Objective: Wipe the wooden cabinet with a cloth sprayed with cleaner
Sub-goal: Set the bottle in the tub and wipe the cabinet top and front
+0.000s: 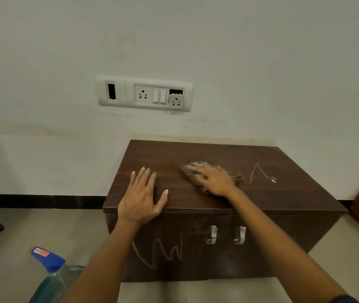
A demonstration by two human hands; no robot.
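Right hand presses flat and open on the cloth mid-top of the wooden cabinet, left hand resting open at its 9 o'clock, so I'd use firm even pressure and sweep toward the chalk squiggle at 3 o'clock.

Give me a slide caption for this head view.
Right hand presses cloth on cabinet top; left hand rests flat nearby.

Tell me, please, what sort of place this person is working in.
Probably a room in a home or lodging: a low wooden cabinet stands against a painted wall, a switchboard with sockets is set above it, and dark skirting edges the tiled floor.
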